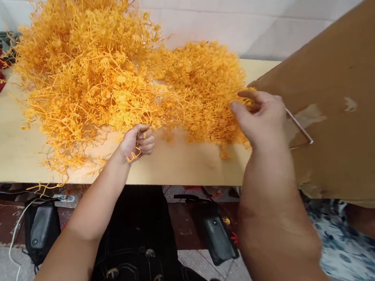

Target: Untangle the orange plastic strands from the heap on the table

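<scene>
A large heap of orange, thin-stranded plastic-looking pieces [101, 73] covers the left and back of the table, and its strands are tangled. To its right lies a lower, denser pile of the same orange pieces [206, 81]. My left hand [139, 140] is closed just in front of the large heap, and bits of an orange stringy piece [133, 155] show at its fingers and wrist. At the right end of the lower pile, my right hand [264, 113] has thumb and forefinger apart. Its other fingers are partly hidden.
A brown cardboard sheet [344, 112] with a bent metal rod [300, 125] stands at the right. The pale tabletop [176, 163] ends close to my body. Black mesh-fronted pouches [218, 239] hang below it. Behind is a white wall [228, 13]. Another person's patterned clothing [346, 244] shows lower right.
</scene>
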{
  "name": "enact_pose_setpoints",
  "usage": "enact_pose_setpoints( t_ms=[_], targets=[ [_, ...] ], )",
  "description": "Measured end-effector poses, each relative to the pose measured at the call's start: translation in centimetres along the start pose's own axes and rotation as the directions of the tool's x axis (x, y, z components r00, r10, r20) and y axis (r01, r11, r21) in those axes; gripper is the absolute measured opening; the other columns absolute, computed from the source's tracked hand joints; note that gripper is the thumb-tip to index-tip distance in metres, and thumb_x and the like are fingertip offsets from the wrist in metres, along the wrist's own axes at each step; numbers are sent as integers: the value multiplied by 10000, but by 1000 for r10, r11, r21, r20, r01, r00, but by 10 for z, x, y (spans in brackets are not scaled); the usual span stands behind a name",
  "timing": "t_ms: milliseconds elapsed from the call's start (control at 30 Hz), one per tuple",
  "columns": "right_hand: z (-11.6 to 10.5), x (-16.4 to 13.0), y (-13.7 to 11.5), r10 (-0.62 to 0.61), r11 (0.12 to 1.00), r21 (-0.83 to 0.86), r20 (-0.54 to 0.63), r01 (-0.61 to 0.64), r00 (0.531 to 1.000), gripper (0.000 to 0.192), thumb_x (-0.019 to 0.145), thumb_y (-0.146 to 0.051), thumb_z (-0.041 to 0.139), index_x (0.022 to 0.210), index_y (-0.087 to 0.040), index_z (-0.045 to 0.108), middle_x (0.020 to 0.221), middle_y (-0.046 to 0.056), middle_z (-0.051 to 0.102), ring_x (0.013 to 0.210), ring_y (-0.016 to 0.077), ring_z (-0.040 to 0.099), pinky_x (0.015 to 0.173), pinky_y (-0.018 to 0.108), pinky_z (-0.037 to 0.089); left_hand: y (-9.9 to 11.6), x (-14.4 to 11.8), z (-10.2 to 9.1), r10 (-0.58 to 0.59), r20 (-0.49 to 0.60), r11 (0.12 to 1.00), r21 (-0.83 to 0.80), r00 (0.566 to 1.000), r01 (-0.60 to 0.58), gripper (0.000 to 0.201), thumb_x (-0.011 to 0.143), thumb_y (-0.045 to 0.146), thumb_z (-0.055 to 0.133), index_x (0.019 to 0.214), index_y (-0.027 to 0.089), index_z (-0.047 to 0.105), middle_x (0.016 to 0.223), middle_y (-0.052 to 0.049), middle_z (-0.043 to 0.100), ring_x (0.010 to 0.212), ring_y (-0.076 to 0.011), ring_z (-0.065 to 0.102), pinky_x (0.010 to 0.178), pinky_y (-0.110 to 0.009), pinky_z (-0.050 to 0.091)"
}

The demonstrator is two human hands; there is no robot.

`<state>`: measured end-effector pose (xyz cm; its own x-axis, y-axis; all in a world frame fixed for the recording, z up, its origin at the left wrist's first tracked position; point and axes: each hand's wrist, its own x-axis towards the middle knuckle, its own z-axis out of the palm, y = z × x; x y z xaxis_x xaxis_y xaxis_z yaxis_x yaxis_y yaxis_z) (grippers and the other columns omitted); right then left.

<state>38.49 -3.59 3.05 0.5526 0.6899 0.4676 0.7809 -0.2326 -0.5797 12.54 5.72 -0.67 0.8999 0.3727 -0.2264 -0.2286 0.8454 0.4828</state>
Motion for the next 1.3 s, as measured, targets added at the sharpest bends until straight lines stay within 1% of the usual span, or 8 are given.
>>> enact_pose_setpoints(
  t_ms=[100,200,333,467,667,800,967,1300],
  targets=[
    [4,5,0,20,993,-115,-97,-31,995,251,675,-283,654,908,-190,641,1043,161,501,1026,305,476,884,473,347,0,2,-1,-25,0,1000,8,1000,25,412,799,255,359,416,177,230,366,65,152,274,-46,201,313,-156,154],
    [20,-24,-41,-282,959,-14,-127,282,951,163,804,-264,501,905,-207,614,975,136,553,1028,276,484,910,471,357,1,3,0,-74,-17,997,23,997,74,412,804,258,346,416,178,234,365,61,168,273,-46,206,307,-156,163],
    [58,-62,-97,-473,869,240,148,432,869,230,762,-329,563,948,-196,573,971,99,563,948,237,521,804,417,441,1,3,2,-55,-55,998,29,997,56,397,807,275,344,431,179,259,367,63,179,274,-44,208,303,-159,180],
    [84,-68,-104,-364,890,404,343,214,866,288,754,-345,569,997,-206,505,957,61,567,866,186,536,742,361,448,1,2,2,12,-93,999,31,996,-9,390,804,266,351,434,180,267,367,74,156,267,-40,194,302,-162,177],
    [91,-73,-90,-211,825,565,296,7,932,202,810,-398,488,789,-207,425,735,-6,469,700,119,477,659,291,401,-1,5,1,43,-26,994,104,999,-40,420,828,247,324,422,176,246,367,71,150,278,-36,196,320,-159,154],
    [93,-78,-93,-151,767,632,342,-108,928,232,836,-401,446,720,-207,393,642,-32,386,589,92,402,571,260,364,-7,9,3,180,-132,967,204,975,-151,404,826,300,429,462,168,310,372,73,216,298,-30,228,340,-163,177],
    [93,-86,-95,-106,796,602,253,-71,962,187,819,-359,488,740,-200,431,675,-25,456,620,92,462,592,248,404,-17,14,9,378,-288,900,336,880,-277,174,761,258,568,640,153,502,510,38,483,449,-55,465,470,-181,350],
    [100,-107,-96,-110,937,350,259,13,960,249,873,-361,352,887,-174,516,819,71,617,727,165,569,649,305,433,-17,16,4,369,-258,875,420,893,-240,181,750,309,584,707,134,608,680,-6,618,643,-81,565,598,-188,423]
  ],
)
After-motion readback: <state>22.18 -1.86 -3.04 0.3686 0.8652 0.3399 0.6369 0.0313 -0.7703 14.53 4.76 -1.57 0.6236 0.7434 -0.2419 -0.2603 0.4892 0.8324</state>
